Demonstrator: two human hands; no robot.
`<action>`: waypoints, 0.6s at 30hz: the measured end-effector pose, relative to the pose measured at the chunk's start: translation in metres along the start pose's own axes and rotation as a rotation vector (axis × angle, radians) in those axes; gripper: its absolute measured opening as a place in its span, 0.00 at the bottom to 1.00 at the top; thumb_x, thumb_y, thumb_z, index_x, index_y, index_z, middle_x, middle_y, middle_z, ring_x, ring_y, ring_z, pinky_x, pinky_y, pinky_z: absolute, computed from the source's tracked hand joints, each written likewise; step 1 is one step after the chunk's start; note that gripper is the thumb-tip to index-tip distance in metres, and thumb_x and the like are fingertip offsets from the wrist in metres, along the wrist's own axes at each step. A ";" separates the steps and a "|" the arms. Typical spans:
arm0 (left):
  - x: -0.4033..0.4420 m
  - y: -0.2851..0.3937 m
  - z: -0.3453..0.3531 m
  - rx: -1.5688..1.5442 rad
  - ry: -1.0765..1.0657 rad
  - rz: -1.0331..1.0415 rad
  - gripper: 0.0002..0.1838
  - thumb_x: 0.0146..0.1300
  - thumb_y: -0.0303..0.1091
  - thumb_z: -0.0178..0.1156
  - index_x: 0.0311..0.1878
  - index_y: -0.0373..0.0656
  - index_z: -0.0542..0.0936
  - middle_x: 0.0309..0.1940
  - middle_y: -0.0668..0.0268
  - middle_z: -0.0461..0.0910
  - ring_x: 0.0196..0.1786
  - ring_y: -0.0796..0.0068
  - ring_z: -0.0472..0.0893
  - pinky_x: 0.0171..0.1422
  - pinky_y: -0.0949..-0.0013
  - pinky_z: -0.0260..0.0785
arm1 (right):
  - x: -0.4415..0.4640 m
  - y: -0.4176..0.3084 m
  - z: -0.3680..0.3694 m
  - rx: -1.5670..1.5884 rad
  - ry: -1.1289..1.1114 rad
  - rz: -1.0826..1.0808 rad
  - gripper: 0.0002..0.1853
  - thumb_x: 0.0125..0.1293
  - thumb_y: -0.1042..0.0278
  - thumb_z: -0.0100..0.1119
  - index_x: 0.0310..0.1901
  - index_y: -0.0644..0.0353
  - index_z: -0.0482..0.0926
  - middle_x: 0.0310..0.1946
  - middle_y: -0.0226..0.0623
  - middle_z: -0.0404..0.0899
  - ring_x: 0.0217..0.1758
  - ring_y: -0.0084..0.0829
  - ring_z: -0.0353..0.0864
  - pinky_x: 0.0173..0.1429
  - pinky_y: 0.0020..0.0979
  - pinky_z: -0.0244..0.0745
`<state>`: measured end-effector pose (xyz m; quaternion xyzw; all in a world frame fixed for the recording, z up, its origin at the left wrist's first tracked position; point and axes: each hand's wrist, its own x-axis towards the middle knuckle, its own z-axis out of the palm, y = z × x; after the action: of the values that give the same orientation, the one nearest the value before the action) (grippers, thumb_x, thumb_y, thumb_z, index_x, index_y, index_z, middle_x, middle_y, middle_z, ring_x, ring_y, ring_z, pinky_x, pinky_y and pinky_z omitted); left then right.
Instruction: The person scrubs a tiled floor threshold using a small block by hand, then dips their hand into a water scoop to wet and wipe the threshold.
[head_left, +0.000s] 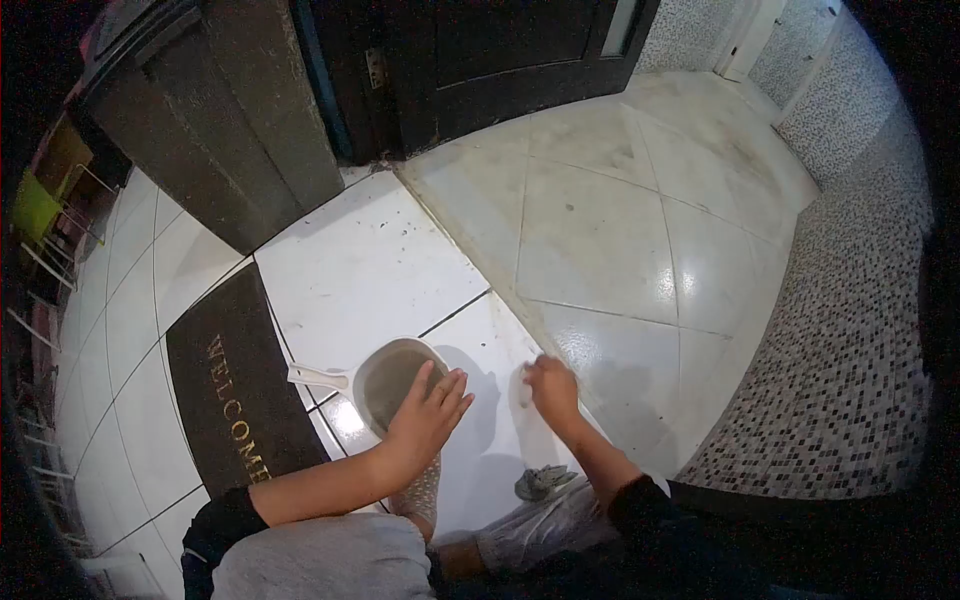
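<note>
A white dipper (318, 376) with a long handle stands on the white floor tiles, its round bowl holding something greyish. My left hand (430, 405) is over the right side of the bowl, fingers spread, with nothing seen in it. Whether it touches the rim is unclear. To the right, my right hand (550, 385) hangs over the tile near the raised edge, its fingers curled together; what they hold, if anything, is too small to make out. A crumpled grey cloth (545, 483) lies on the floor below my right hand, near my leg.
A dark doormat (225, 370) reading WELCOME lies at the left. Behind are a dark door (500, 60) and a grey door panel (220, 120). A beige tiled floor (600, 220) spreads beyond the edge, beside a mosaic wall (840, 330). Chairs stand far left.
</note>
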<state>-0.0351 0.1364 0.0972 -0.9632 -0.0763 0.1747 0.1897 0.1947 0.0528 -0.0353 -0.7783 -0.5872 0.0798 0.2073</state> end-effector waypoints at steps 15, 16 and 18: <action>0.005 0.009 0.005 0.027 0.014 -0.019 0.30 0.60 0.41 0.47 0.66 0.42 0.61 0.67 0.52 0.56 0.70 0.58 0.54 0.69 0.51 0.48 | 0.033 0.003 0.004 -0.028 0.143 0.089 0.07 0.48 0.75 0.63 0.31 0.59 0.81 0.29 0.39 0.75 0.36 0.42 0.76 0.38 0.39 0.73; 0.005 0.010 0.005 -0.001 -0.015 -0.015 0.29 0.62 0.39 0.45 0.67 0.41 0.59 0.67 0.52 0.55 0.71 0.58 0.53 0.70 0.52 0.47 | 0.043 0.007 0.009 -0.005 0.184 0.095 0.06 0.48 0.75 0.62 0.31 0.59 0.81 0.29 0.39 0.75 0.36 0.42 0.76 0.38 0.39 0.73; 0.005 0.008 0.001 -0.020 -0.038 -0.020 0.29 0.63 0.37 0.44 0.68 0.40 0.58 0.68 0.52 0.54 0.71 0.57 0.52 0.70 0.53 0.47 | 0.051 0.006 0.004 -0.016 0.197 0.090 0.06 0.49 0.75 0.62 0.31 0.60 0.81 0.29 0.39 0.75 0.36 0.42 0.76 0.38 0.40 0.73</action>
<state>-0.0304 0.1307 0.0919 -0.9607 -0.0913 0.1905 0.1801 0.2141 0.1010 -0.0355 -0.8097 -0.5289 0.0073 0.2541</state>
